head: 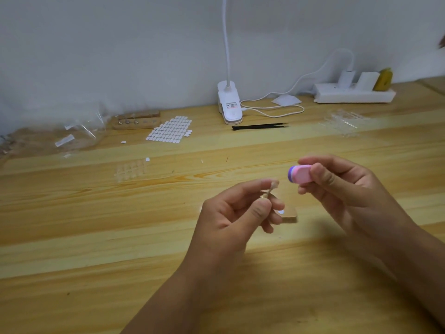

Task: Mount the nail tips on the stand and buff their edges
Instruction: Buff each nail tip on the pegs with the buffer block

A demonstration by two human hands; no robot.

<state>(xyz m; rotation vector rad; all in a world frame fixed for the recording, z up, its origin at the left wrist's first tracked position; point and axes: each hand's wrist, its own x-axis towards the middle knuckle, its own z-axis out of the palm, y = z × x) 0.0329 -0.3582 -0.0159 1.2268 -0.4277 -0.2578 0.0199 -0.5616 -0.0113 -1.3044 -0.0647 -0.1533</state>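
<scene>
My left hand (237,213) pinches a small stand peg (267,194) between thumb and fingers, and a clear nail tip (274,183) sits on its upper end. My right hand (337,186) grips a pink and purple buffer block (299,174), held just right of the tip and apart from it. Under my left fingers a small wooden stand base (289,214) lies on the table with a white dot on it. A second wooden stand (137,120) with several pegs sits at the back left.
On the wooden table (120,237) lie a sheet of white adhesive tabs (169,130), a clear sheet of nail tips (131,169), clear plastic bags (79,131), black tweezers (260,126), a clip lamp (230,104), a power strip (354,92) and another clear tip sheet (344,122).
</scene>
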